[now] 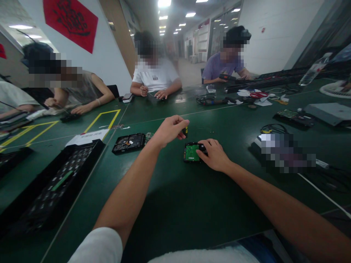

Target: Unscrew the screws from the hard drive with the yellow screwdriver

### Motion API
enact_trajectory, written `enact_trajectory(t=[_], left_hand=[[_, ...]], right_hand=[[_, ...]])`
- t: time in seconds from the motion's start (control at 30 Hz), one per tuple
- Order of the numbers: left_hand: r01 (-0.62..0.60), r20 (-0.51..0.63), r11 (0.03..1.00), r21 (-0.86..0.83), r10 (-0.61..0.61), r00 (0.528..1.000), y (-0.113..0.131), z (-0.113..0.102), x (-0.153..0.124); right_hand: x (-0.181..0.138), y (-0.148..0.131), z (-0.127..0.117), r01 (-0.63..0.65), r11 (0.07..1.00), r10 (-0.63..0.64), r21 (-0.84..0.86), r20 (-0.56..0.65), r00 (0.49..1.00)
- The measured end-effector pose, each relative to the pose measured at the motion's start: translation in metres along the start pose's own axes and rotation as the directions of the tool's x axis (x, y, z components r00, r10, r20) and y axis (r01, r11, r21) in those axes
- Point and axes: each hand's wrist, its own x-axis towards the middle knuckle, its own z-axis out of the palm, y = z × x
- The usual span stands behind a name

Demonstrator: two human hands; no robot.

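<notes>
A hard drive (pixel 191 152) lies on the green table with its green circuit board facing up. My right hand (pixel 214 154) grips its right side, thumb over the board and fingers at the far edge. Above and a little beyond the drive, my left hand (pixel 173 129) is closed on a small black-and-yellow object (pixel 186 130), mostly hidden by the fingers. To the left rests another hard drive (pixel 128 142), dark, with small metal screws (pixel 148 136) heaped beside it.
A long black tray (pixel 55 182) with a green strip inside stands at the left, near a white paper (pixel 87 137). At the right are cables (pixel 274 128), a third drive (pixel 293 118), a grey box (pixel 330 112) and a bottle (pixel 315 69). Several people sit across the table.
</notes>
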Motion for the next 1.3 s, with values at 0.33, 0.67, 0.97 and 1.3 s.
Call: enact_trajectory(t=[0.33, 0.67, 0.97, 1.3], left_hand=[[-0.04, 0.068, 0.999, 0.02, 0.038, 0.997, -0.0002, 0.0005, -0.0015], [-0.037, 0.021, 0.991, 0.125, 0.035, 0.999, -0.0014, -0.0006, -0.0018], [-0.012, 0.121, 1.0, 0.006, 0.011, 0.993, 0.0018, 0.0018, -0.0023], [0.06, 0.134, 0.983, -0.174, -0.036, 0.99, 0.0006, 0.0021, -0.0016]], right_hand=[[0.0008, -0.0013, -0.001, 0.008, 1.0, -0.008, -0.017, 0.004, 1.0], [0.0007, -0.0009, -0.0009, 0.005, 1.0, -0.005, -0.016, 0.004, 1.0], [0.0008, -0.0008, -0.0008, 0.008, 1.0, -0.008, -0.023, 0.001, 1.0], [0.0003, -0.0016, 0.0003, 0.022, 0.999, -0.022, -0.039, -0.012, 1.0]])
